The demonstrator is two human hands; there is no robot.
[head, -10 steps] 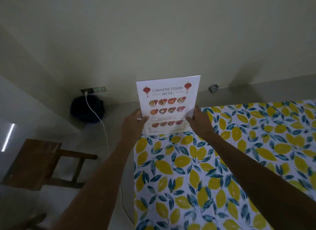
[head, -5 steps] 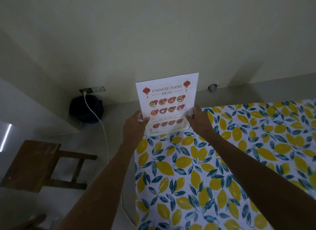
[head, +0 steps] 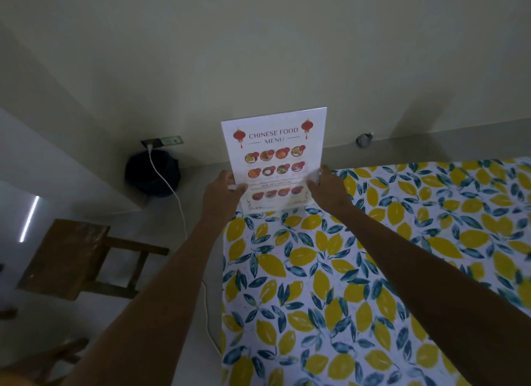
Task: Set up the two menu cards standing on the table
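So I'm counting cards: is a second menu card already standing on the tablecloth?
No, only one menu card shows, held by the left hand and right hand at the tablecloth's far corner.

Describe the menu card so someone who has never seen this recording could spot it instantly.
Find the table's lemon-print tablecloth, then its far left corner. There the menu card stands upright between the left hand and right hand. It is the only white sheet, headed "Chinese Food Menu" with red lanterns.

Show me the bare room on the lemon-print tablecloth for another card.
The lemon-print tablecloth is bare right of the white Chinese food menu card and nearer you. Only its far-left corner is crowded, by the card, left hand and right hand.
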